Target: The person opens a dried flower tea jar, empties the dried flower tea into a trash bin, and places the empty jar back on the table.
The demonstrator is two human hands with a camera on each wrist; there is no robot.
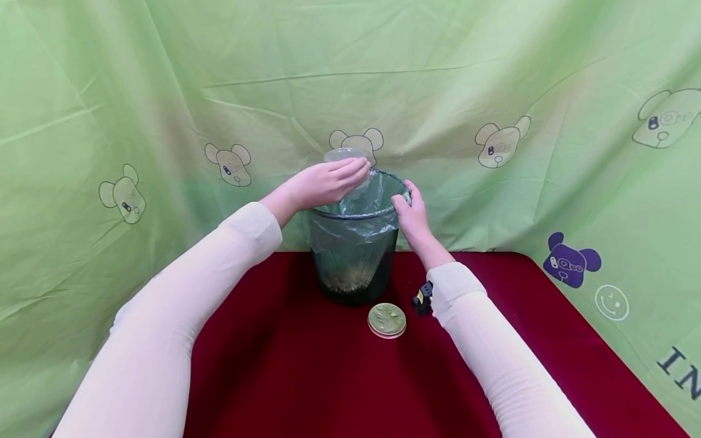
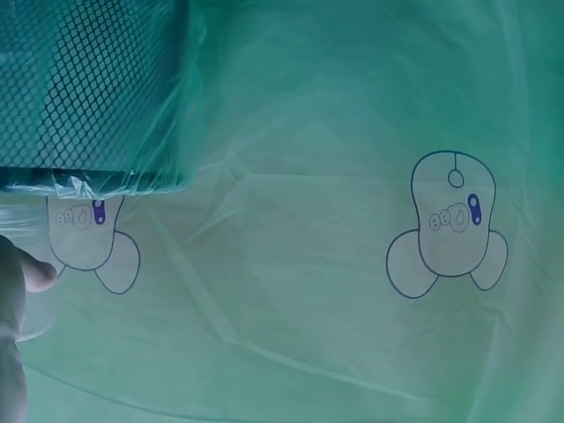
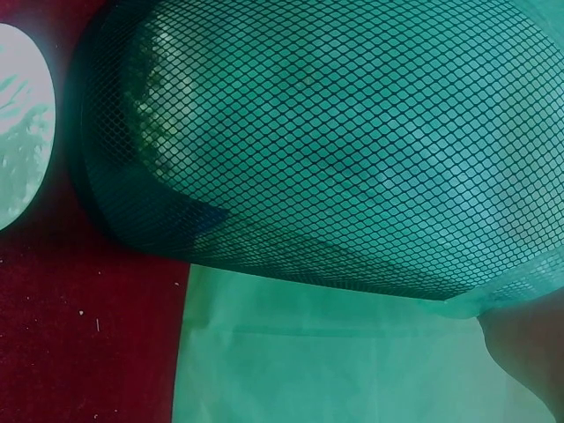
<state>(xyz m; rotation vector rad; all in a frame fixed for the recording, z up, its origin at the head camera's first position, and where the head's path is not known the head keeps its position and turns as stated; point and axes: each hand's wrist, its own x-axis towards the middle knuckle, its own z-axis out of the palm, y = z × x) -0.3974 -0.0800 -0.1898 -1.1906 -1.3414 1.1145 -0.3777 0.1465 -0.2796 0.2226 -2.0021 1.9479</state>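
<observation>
A black mesh bin with a clear plastic liner folded over its rim stands at the back of the red table. Light-coloured bits lie at its bottom. Above the bin's mouth my left hand grips a clear container, its rim facing up at the back; most of it is hidden behind the fingers. In the left wrist view a thumb lies against the container. My right hand holds the bin's right rim, thumb inside. A round, shiny lid-like disc lies in front of the bin.
A small black object with a yellow mark sits beside the right sleeve, partly hidden. The red tablecloth carries tiny specks near the bin in the right wrist view. A green printed curtain hangs right behind the bin.
</observation>
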